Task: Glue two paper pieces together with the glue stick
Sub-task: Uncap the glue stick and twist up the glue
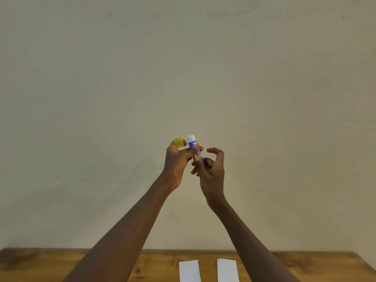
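Observation:
Both hands are raised in front of the wall, well above the table. My left hand [176, 162] pinches the yellow cap [179, 142] between thumb and forefinger, and its other fingers rest on the glue stick [192, 143]. The stick has a blue label and stands upright and uncapped, with white glue showing at its top. My right hand [211, 171] grips the stick's lower end with its fingertips, forefinger curled free. Two white paper strips lie side by side at the bottom of the view, the left strip [189, 270] and the right strip [226, 270], apart from each other.
A wooden table [40, 263] spans the bottom edge and carries the strips. A plain beige wall [183, 68] fills the rest of the view behind the hands.

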Demonstrator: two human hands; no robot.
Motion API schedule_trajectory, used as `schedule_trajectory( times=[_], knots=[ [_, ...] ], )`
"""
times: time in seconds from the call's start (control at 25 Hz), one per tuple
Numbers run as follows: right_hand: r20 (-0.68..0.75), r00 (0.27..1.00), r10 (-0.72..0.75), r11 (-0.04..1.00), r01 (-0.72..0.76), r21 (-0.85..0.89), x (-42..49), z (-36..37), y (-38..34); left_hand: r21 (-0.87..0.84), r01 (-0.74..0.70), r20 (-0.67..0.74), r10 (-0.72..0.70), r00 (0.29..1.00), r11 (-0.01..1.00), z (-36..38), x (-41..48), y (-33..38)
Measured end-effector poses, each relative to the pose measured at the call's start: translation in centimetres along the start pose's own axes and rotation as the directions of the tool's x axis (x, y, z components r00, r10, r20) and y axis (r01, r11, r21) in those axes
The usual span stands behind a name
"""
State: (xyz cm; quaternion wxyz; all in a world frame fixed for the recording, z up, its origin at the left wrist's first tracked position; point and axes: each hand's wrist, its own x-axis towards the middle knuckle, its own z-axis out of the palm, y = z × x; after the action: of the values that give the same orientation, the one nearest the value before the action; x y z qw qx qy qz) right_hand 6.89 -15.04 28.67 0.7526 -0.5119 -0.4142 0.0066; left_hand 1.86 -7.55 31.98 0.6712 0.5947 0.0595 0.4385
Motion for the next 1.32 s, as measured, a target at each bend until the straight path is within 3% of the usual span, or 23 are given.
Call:
schedule_trajectory(
  times=[0.2, 0.36, 0.56, 0.76, 0.96, 1.16, 1.32],
  knots=[
    [0.102, 0.987, 0.122, 0.961, -0.143, 0.235, 0.18, -0.54, -0.08, -0.004, 0.008, 0.029, -0.008, 1.000, 1.000, 0.00, 0.09, -0.15],
    [0.025, 1.000, -0.003, 1.000, 0.002, 0.031, -0.16, -0.42, 0.07, -0.002, -0.016, 0.012, 0.016, 1.000, 1.000, -0.02, 0.16, -0.18],
    [0.083, 0.995, 0.048, 0.985, -0.061, 0.160, -0.15, -0.47, -0.34, 0.020, -0.022, 0.026, 0.021, 0.999, 1.000, 0.24, 0.09, 0.09],
    [0.010, 0.999, -0.042, 0.999, 0.042, -0.019, -0.31, -0.32, -0.65, 0.022, -0.051, 0.033, 0.050, 0.998, 0.998, 0.10, 0.15, 0.22],
    [0.131, 0.991, 0.010, 0.998, -0.018, 0.066, -0.52, -0.40, -0.59, 0.063, -0.068, 0.043, 0.066, 0.997, 0.996, 0.13, -0.02, 0.23],
    [-0.003, 0.999, -0.051, 0.997, 0.051, -0.049, -0.32, -0.23, -0.80, 0.049, -0.069, 0.038, 0.067, 0.997, 0.996, 0.23, -0.05, 0.45],
    [0.101, 0.994, -0.037, 0.999, 0.035, 0.017, -0.20, -0.28, -0.69, 0.069, -0.063, 0.048, 0.060, 0.997, 0.996, 0.36, 0.16, 0.70]
  ],
)
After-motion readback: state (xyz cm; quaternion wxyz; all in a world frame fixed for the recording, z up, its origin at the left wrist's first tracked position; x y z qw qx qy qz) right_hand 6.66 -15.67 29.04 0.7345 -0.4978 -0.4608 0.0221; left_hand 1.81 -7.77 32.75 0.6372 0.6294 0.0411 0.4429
